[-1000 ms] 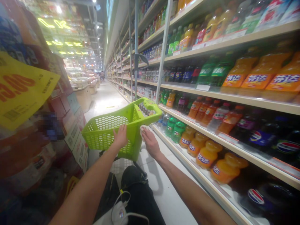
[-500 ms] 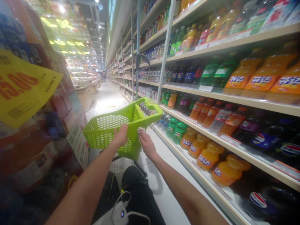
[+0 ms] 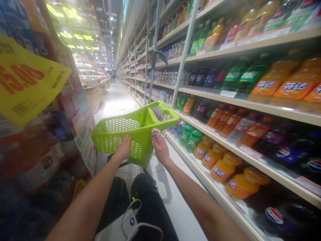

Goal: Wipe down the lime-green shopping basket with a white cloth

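A lime-green plastic shopping cart (image 3: pixel 117 125) with perforated sides stands in front of my knees, its handle end toward the shelves. My left hand (image 3: pixel 124 147) lies against the cart's near side, fingers stretched over the holes. Close to the cart's rear corner, below the handle, my right hand (image 3: pixel 159 145) holds a crumpled whitish cloth (image 3: pixel 155 131) under its fingers. The cloth touches the cart's edge. Part of the cloth is hidden by the fingers.
Shelves with several rows of soda bottles (image 3: pixel 220 167) run along the right. Stacked boxes (image 3: pixel 84 140) and a yellow price sign (image 3: pixel 27 77) stand at the left. A white power bank (image 3: pixel 120 224) with cables lies on my lap. The aisle floor (image 3: pixel 117 95) stretches ahead.
My left hand has slid left and slightly down along the cart's side. My right hand with the cloth has moved slightly up and right. The view has shifted a little.
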The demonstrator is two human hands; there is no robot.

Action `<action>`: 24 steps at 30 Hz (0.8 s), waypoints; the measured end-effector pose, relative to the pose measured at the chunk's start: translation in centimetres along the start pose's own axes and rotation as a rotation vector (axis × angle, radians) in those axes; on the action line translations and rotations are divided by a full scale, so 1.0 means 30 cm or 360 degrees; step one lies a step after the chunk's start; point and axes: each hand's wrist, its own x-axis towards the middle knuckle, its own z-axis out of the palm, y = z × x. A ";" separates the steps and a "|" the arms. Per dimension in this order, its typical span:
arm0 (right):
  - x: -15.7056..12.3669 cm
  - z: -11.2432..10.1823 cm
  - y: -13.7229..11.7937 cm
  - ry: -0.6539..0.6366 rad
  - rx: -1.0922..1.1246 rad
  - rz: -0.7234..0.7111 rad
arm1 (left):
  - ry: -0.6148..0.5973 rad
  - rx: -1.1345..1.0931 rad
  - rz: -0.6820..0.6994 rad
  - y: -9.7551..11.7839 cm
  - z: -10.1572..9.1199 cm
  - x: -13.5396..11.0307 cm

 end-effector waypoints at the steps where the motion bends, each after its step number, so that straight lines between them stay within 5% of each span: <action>1: -0.037 0.012 -0.014 -0.0070 0.0017 -0.0048 | 0.0000 0.0005 0.0003 -0.006 0.008 -0.005; 5: -0.074 0.024 -0.058 -0.0144 0.0102 -0.0160 | -0.0012 0.0032 0.0014 -0.032 0.048 -0.033; 9: 0.056 0.014 -0.075 -0.0024 0.0098 -0.0025 | -0.0003 0.0056 0.0003 -0.038 0.068 -0.048; 13: 0.119 0.039 -0.083 -0.0170 0.0082 -0.0108 | -0.0003 0.0067 0.0062 -0.022 0.057 -0.049; 21: -0.053 0.109 -0.114 -0.0474 0.0008 -0.0302 | 0.0017 0.0072 0.0182 -0.017 0.054 -0.083; 24: -0.040 0.105 -0.146 -0.0467 0.0070 -0.0371 | 0.0011 0.0070 0.0163 -0.046 0.072 -0.090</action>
